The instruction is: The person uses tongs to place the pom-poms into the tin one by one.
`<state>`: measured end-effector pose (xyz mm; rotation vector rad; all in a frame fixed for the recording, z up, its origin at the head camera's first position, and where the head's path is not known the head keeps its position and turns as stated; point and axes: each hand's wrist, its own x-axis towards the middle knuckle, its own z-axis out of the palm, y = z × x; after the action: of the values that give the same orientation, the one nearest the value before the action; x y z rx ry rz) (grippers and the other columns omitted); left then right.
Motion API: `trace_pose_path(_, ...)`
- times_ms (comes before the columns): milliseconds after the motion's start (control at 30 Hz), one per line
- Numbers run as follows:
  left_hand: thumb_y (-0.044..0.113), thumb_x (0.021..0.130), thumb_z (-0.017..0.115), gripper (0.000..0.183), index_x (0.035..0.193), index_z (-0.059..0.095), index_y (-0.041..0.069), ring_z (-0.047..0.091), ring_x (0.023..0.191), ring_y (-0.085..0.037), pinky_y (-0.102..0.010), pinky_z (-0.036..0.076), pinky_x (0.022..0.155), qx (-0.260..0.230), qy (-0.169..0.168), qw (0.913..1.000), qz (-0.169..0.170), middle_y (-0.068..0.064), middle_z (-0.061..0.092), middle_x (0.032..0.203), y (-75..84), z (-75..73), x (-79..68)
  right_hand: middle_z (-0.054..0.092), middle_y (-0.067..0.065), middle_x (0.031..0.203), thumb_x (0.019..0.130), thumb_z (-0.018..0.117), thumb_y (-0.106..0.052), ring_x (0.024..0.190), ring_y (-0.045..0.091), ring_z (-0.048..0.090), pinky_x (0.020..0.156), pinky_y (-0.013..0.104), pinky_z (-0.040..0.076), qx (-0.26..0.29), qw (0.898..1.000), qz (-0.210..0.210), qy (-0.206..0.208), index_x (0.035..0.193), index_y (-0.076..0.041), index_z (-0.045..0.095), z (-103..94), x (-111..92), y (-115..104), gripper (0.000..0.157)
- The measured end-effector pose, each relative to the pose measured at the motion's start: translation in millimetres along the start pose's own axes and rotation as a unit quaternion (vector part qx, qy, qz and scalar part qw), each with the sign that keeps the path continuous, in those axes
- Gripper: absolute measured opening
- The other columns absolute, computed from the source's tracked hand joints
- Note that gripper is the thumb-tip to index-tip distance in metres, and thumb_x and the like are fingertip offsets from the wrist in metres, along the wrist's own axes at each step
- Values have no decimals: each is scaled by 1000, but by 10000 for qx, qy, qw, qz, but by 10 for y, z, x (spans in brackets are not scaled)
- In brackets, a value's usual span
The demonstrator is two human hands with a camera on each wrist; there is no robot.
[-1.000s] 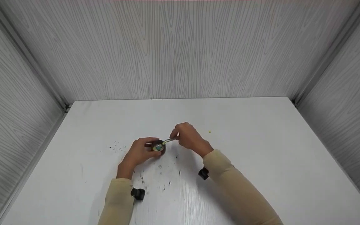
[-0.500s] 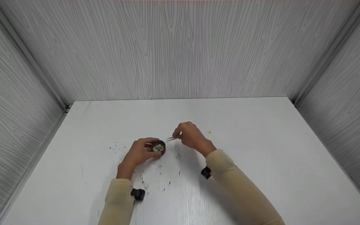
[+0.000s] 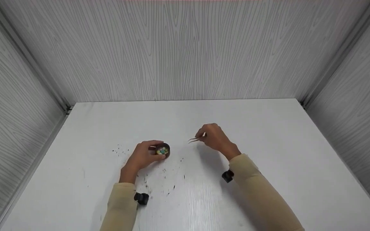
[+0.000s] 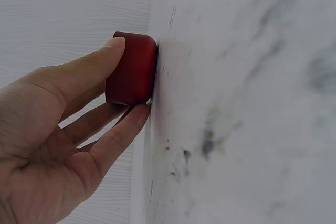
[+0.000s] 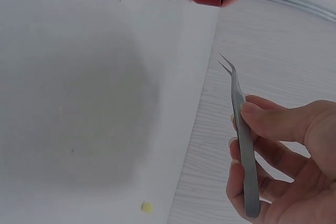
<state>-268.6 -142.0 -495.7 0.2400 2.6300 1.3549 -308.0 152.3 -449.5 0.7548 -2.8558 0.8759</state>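
Note:
A small round red cup stands on the white table, my left hand gripping its side between thumb and fingers. Several small coloured beads, yellowish, blue and white, show inside it in the head view. To the right, my right hand pinches a pair of silver bent-tip tweezers above the table. Their tips are apart with nothing between them and point toward the cup. A single yellow bead lies on the table in the right wrist view; the right hand hides it in the head view.
Dark specks and smudges mark the white table around the left hand and in front of the cup. Grey wood-grain panels rise at the back and on both sides.
The tweezers held a yellowish bead at the cup's rim, let it go there, and moved away to the right with the right hand. The left hand and cup stayed in place.

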Motion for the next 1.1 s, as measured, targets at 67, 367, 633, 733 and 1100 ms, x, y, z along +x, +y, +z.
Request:
trace_pose_path(67,14,90,81,56,143,62,13,62,131,-36,-53,51,109,-13,-11,10000,27,-15,64,142,2,-5,3,79,14,100,91,74,4,95,28,75,81,41,63,73,9999,109,11,99,-2,83,-40,-24,69,14)
trace_pose_path(367,13,89,81,57,143,62,12,62,130,-37,-53,51,108,-89,-8,9999,74,-16,64,141,-13,-17,-2,78,15,99,91,74,3,89,29,72,76,40,59,140,9984,467,277,98,-2,83,-153,-87,388,13)
trace_pose_path(633,12,89,81,57,143,62,11,63,129,-37,-53,52,108,-170,4,9998,96,-17,63,141,-18,-16,-12,78,18,100,92,72,4,89,32,71,77,43,59,136,9960,696,538,98,0,82,-196,-106,570,12)
trace_pose_path(733,13,89,82,56,142,62,11,63,129,-37,-53,52,108,-177,23,9998,90,-17,64,141,-22,-16,-12,78,19,101,92,72,4,92,33,71,79,44,58,132,9944,856,606,98,1,82,-209,-126,638,12)
trace_pose_path(1100,13,89,82,56,142,63,12,63,129,-37,-54,52,107,-111,27,9999,62,-17,63,142,-37,-16,-3,78,21,102,91,71,6,95,36,70,80,47,58,-65,9901,1167,777,99,3,81,-250,-194,829,12)
